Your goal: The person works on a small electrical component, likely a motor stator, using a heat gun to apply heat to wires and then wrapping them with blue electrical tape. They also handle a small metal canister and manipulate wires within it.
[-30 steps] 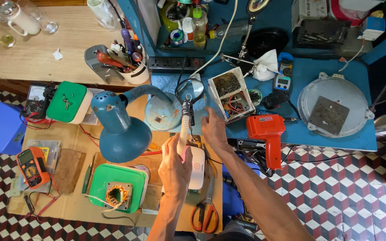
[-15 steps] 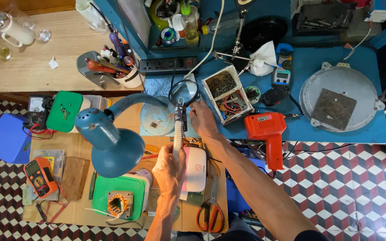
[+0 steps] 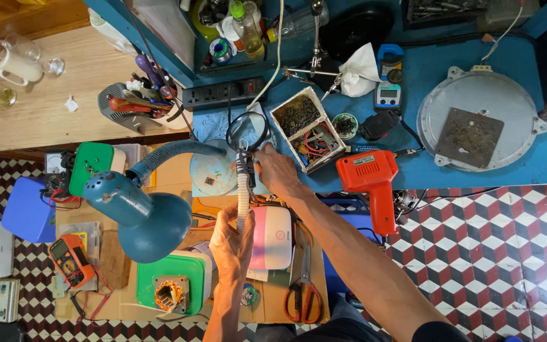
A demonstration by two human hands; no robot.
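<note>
A: Nearest to the camera, what lies on the wooden worktop?

B: Orange-handled scissors, a green plastic tray holding a copper-wound coil, and a white rounded plastic box with a pink edge. An orange handheld multimeter sits off to the left.

A: And the hands?

B: The left hand is raised just above that white box, its fingers wrapped tight on the lower end of a white ribbed flexible stem. The right hand is higher up, its fingers pinched on the dark clamp where the stem joins a round black-rimmed magnifying lens.

A: Why two grips?

B: My guess is that the lower hand steadies the stem while the upper one sets the lens angle; a bendy neck would flop otherwise. The lens itself hangs over the near edge of the blue worktop, above a pale round disc.

A: What stands beside it?

B: A teal metal desk lamp on a gooseneck, its shade turned towards the same spot, likely to light it. To the right lies an orange plastic soldering gun.

A: Farther back?

B: An open white box of wires and circuit parts, a round grey metal plate, a black power strip and a cluster of bottles.
</note>
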